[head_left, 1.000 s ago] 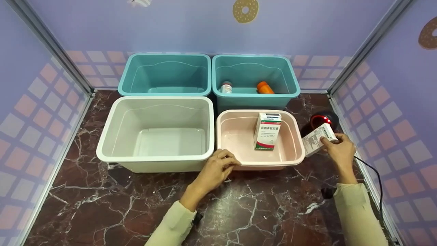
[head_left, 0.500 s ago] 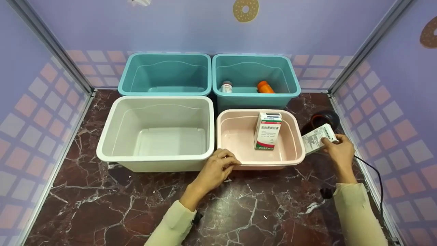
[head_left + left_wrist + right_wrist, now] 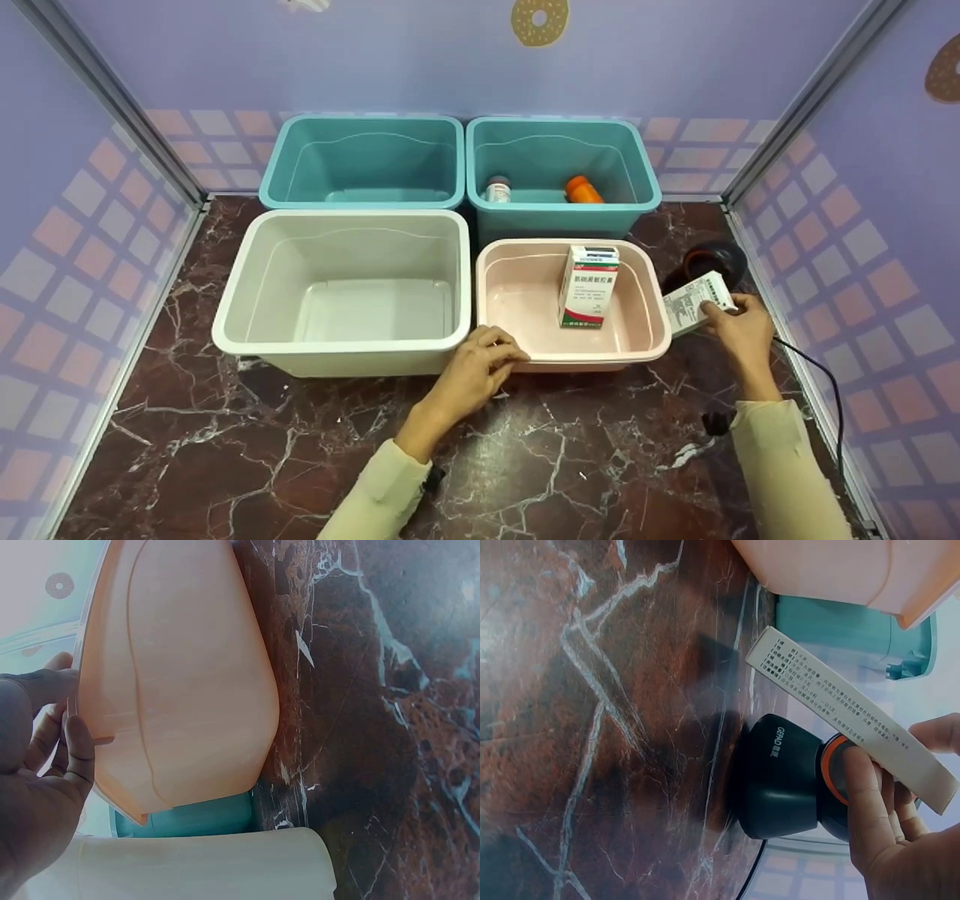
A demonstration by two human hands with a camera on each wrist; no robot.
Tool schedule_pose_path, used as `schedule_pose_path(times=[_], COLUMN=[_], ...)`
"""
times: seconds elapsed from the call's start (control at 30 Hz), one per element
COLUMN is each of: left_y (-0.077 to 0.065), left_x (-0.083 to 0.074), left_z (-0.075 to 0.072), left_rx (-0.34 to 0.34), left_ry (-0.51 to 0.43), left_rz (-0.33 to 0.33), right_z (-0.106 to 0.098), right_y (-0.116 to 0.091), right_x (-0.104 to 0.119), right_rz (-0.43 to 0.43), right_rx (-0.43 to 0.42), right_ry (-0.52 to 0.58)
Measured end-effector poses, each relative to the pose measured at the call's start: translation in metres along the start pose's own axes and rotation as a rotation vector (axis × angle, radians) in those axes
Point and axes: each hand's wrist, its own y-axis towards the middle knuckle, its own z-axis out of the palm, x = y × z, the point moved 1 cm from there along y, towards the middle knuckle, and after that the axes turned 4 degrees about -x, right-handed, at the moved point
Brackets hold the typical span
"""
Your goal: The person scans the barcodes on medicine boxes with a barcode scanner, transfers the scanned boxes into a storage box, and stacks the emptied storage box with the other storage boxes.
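My right hand (image 3: 739,334) pinches a white medicine box (image 3: 697,304) with dark printing, thumb on one face and fingers behind. The box is held tilted in front of a black desktop barcode scanner (image 3: 780,776), which has an orange ring around its window. In the right wrist view the box's narrow printed side (image 3: 840,709) faces the camera. My left hand (image 3: 480,367) grips the pink bin (image 3: 517,300) at its front left corner, thumb outside the rim and fingers over it. Inside that bin a white, red and green medicine box (image 3: 589,289) stands upright, with another box behind it mostly hidden.
A large off-white bin (image 3: 345,349) stands left of the pink one. Behind are two teal bins; the right teal bin (image 3: 555,208) holds a white bottle (image 3: 498,190) and an orange bottle (image 3: 583,191). A black cable (image 3: 829,382) runs along the right wall.
The scanner's red light, lit one second ago, is dark now. My right hand and the white box have shifted slightly left. My left hand stays where it was.
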Motion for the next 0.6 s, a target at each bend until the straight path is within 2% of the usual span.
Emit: schedule_pose_path(times=[0.23,0.6], left_y=[-0.0004,-0.0006], left_x=[-0.0002,-0.0005], left_z=[-0.0008,-0.0008], left_rx=[0.012,-0.008], left_ry=[-0.003,-0.006], left_rz=[-0.010,0.003], right_z=[0.0016,0.0043], right_y=[-0.0020,-0.0024], right_x=[-0.0001,0.0003], right_rz=[-0.033,-0.017], right_rx=[-0.013,-0.007], right_ry=[-0.086,-0.062])
